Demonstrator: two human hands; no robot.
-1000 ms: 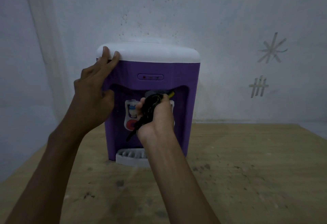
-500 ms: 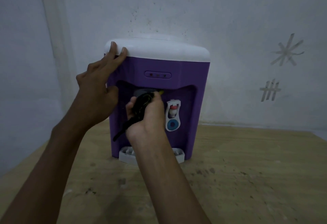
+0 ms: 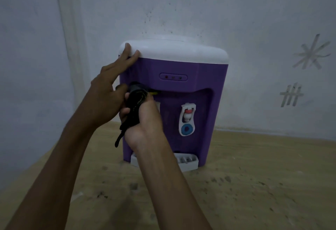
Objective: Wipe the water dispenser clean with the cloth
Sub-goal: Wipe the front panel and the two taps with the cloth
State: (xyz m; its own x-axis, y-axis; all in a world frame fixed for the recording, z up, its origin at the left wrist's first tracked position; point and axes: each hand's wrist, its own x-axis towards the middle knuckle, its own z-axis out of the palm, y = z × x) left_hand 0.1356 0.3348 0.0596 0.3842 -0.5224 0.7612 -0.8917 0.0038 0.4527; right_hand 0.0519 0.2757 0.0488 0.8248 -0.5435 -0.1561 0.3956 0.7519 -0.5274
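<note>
A purple water dispenser (image 3: 209, 77) with a white lid stands on the wooden table against the wall. My left hand (image 3: 109, 91) rests on its upper left corner, straight fingers touching the white lid's edge. My right hand (image 3: 145, 119) grips a bunched dark cloth (image 3: 135, 102) and presses it against the left part of the tap recess. A strip of the cloth hangs down below my fist. The right tap (image 3: 187, 119), white with a red nozzle and blue button, shows; the left tap is hidden behind my right hand.
A white drip tray (image 3: 187, 160) sticks out at the dispenser's foot. The wooden table (image 3: 254, 184) carries dark specks and smudges. A pale wall (image 3: 254, 21) with scratch marks stands right behind, and another wall closes the left side.
My right hand has slid the cloth leftwards across the recess, uncovering the right tap. My left hand stays on the lid corner. The view has shifted, so the dispenser sits further right.
</note>
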